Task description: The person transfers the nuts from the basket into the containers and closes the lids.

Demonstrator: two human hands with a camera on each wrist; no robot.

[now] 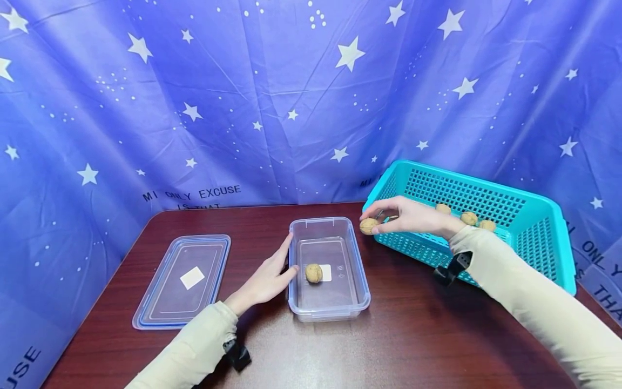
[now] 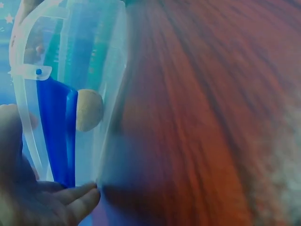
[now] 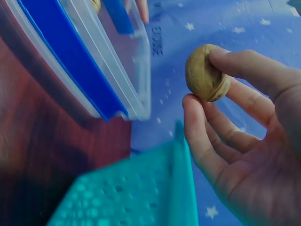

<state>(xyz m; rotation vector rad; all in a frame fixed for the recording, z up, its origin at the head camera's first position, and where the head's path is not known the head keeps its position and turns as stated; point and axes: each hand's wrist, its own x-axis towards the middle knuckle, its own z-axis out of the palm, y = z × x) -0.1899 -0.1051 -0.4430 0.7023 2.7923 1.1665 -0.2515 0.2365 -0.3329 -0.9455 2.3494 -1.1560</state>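
A clear plastic food container with a bluish rim stands uncovered on the table, one walnut inside it. My left hand rests against the container's left side, fingers stretched along the outer wall and thumb at the rim. Between thumb and fingertips my right hand pinches another walnut. That hand is over the near left corner of a turquoise basket, to the container's right. Several walnuts lie in the basket, partly hidden behind the right hand and wrist.
The container's lid, clear with a blue seal and a white square label, lies flat at the left of the dark red wooden table. Behind the table hangs a blue curtain with white stars. The basket's walls rise beneath the right forearm.
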